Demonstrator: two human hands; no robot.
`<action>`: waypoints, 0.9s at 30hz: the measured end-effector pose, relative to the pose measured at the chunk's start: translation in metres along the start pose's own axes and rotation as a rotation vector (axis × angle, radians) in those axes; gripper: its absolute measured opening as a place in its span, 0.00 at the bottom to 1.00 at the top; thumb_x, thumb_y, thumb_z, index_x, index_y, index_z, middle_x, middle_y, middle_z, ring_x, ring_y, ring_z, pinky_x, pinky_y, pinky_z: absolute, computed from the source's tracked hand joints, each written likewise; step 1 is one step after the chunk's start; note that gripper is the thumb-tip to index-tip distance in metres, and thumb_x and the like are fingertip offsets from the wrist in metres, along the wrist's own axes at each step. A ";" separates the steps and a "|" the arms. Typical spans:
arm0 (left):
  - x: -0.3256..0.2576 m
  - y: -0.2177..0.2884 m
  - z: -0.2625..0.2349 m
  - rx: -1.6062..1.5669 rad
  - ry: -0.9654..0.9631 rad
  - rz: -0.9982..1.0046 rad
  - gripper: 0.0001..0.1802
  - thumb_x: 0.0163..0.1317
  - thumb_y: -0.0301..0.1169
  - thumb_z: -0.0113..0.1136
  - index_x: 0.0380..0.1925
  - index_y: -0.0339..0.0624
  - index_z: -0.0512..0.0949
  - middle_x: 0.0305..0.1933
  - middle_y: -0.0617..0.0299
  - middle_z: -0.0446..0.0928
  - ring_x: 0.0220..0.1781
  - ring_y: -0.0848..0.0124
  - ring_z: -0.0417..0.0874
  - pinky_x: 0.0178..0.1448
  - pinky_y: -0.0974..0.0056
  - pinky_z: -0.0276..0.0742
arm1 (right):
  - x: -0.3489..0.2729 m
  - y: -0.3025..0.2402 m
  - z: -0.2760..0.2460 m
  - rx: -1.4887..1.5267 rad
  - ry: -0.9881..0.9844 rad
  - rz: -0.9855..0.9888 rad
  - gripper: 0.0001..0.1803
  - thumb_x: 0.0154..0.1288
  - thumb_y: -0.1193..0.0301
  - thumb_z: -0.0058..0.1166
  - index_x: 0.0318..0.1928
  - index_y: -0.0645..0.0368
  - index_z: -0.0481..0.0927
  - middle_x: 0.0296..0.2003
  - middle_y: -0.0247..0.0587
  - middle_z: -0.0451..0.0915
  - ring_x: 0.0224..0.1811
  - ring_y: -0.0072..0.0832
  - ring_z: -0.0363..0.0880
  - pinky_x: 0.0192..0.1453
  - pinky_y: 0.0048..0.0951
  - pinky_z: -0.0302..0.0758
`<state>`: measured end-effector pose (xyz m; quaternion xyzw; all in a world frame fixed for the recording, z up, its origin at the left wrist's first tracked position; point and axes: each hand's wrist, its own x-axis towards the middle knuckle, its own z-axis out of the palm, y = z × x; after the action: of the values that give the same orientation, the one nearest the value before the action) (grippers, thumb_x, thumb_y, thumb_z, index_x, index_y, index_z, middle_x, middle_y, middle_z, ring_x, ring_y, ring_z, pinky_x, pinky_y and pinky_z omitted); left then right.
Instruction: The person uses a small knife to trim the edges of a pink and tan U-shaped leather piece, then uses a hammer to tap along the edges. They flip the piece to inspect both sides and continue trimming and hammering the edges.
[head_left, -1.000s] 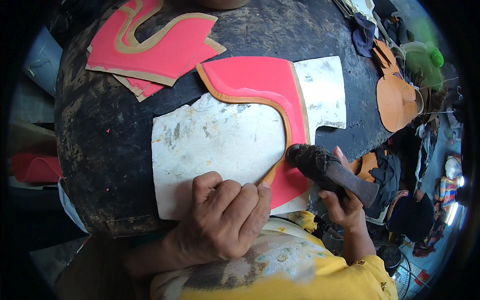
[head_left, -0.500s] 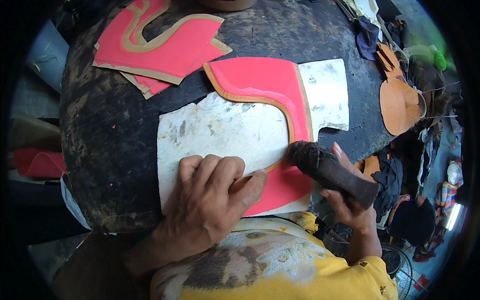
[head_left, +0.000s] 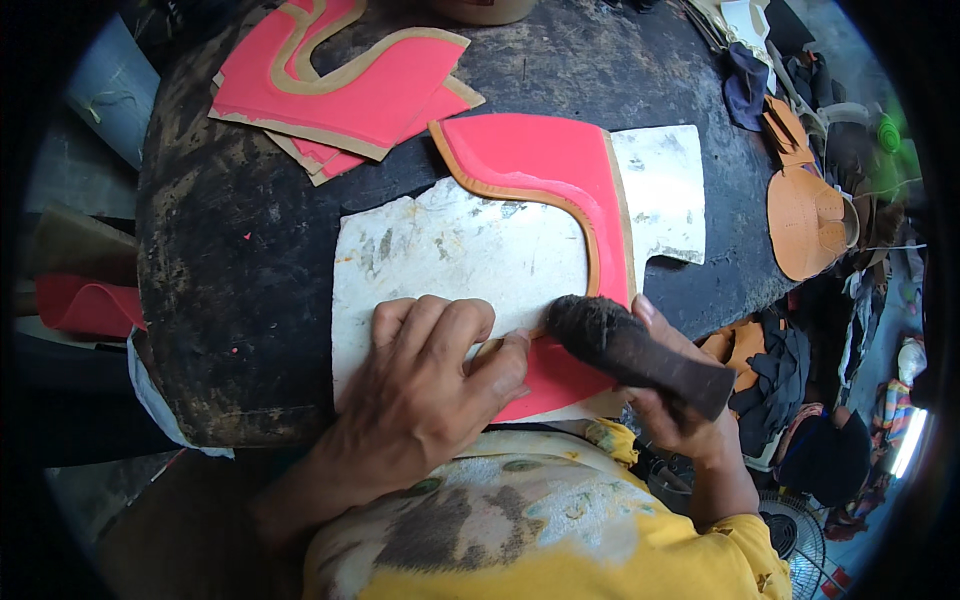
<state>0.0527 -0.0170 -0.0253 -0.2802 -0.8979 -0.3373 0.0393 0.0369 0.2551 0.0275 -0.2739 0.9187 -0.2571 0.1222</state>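
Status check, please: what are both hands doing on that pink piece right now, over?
Left hand flat, pinning pink curved piece on white board. Right hand grips dark brush, its head at the piece's tan edge. Nothing in the way.

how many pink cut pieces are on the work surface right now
At least 3: one pink piece lies on the white sheet under the left hand and the brush in the right hand; two overlap in the stack behind. More may be hidden underneath.

Left hand (head_left: 425,385) pressed flat on the stained white sheet (head_left: 450,255), fingertips at the red piece (head_left: 545,180) and its tan edge. Right hand (head_left: 670,410) gripped a dark brush (head_left: 630,350), bristles touching the red piece. More red pieces (head_left: 340,85) lay far left on the black table (head_left: 230,260).
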 end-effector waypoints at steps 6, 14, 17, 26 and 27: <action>-0.001 0.000 0.001 0.009 0.020 0.000 0.29 0.47 0.35 0.78 0.52 0.42 0.81 0.45 0.57 0.69 0.45 0.60 0.73 0.51 0.51 0.64 | 0.000 0.000 0.014 0.041 0.300 -0.152 0.40 0.56 0.73 0.70 0.71 0.57 0.73 0.25 0.35 0.68 0.20 0.31 0.72 0.23 0.32 0.70; -0.002 0.003 -0.001 0.005 0.034 -0.016 0.17 0.59 0.35 0.69 0.45 0.39 0.79 0.44 0.56 0.70 0.46 0.60 0.75 0.53 0.52 0.67 | -0.014 -0.003 0.009 -0.047 -0.020 0.263 0.41 0.66 0.63 0.63 0.72 0.71 0.62 0.40 0.43 0.85 0.36 0.29 0.84 0.46 0.30 0.80; -0.001 0.003 0.000 -0.002 0.036 -0.019 0.17 0.60 0.35 0.69 0.45 0.39 0.79 0.44 0.55 0.70 0.47 0.60 0.75 0.53 0.52 0.67 | -0.016 -0.005 0.016 -0.126 -0.088 0.401 0.42 0.64 0.62 0.65 0.72 0.71 0.62 0.40 0.45 0.85 0.37 0.34 0.85 0.46 0.31 0.80; -0.004 0.002 0.002 -0.021 0.071 -0.043 0.18 0.56 0.35 0.72 0.43 0.39 0.78 0.44 0.55 0.71 0.47 0.58 0.75 0.54 0.50 0.68 | 0.001 -0.022 0.012 -0.068 0.001 0.149 0.35 0.63 0.64 0.65 0.66 0.70 0.72 0.49 0.56 0.78 0.46 0.46 0.82 0.51 0.37 0.75; -0.004 0.002 0.003 -0.015 0.077 -0.042 0.19 0.56 0.35 0.73 0.43 0.39 0.78 0.44 0.55 0.71 0.47 0.58 0.75 0.54 0.50 0.68 | 0.001 -0.023 0.011 -0.037 -0.062 0.174 0.35 0.63 0.66 0.65 0.68 0.68 0.71 0.48 0.56 0.77 0.45 0.46 0.81 0.50 0.38 0.76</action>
<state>0.0568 -0.0161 -0.0274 -0.2486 -0.8987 -0.3554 0.0646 0.0507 0.2338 0.0312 -0.2029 0.9394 -0.2199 0.1672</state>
